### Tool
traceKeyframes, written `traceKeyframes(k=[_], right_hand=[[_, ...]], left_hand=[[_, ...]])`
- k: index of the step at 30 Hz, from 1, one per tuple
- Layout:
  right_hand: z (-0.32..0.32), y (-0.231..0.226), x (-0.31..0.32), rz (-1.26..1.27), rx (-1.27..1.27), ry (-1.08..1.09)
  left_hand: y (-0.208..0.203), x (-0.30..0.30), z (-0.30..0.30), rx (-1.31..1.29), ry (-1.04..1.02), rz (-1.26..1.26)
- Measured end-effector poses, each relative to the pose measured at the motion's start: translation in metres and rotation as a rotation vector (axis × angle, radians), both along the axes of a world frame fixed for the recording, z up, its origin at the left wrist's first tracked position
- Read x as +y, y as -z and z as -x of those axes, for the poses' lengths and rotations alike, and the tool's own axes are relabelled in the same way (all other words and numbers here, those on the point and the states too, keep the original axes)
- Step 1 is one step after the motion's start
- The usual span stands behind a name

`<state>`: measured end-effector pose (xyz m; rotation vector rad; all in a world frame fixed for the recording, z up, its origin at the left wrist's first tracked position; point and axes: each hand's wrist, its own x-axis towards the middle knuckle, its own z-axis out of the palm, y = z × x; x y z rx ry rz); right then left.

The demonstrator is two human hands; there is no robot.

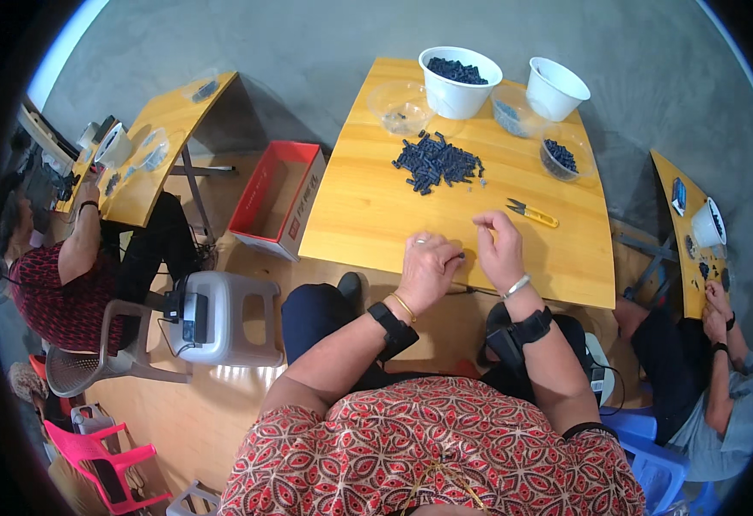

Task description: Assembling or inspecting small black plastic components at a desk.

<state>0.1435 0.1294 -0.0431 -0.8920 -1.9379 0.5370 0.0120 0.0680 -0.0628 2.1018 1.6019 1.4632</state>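
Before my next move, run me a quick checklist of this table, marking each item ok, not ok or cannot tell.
1. Small dark piece at the left hand's fingertips: ok.
2. Right hand free of any piece: cannot tell, its grip is hidden.
3. Yellow-handled snips on the table, apart from both hands: ok.
4. All dark pieces contained: not ok, a loose pile lies on the table.
5. Left white tub stocked with dark pieces: ok.
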Motion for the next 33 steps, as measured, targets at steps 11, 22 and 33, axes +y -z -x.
traceKeyframes(k=[11, 22, 33], right_hand=[[0.045, 0.029, 0.018, -0.097, -0.067, 0.121], [0.046, 0.041, 0.030, -0.120, -0.183, 0.138], [0.044, 0.043, 0.029, 0.048, -0.170, 0.140]], left_hand=[[0.010, -0.010, -0.005, 0.053, -0.057, -0.073], [0.012, -0.005, -0.008, 0.029, -0.098, -0.043], [0.010, -0.010, -0.006, 0.058, -0.110, -0.004]])
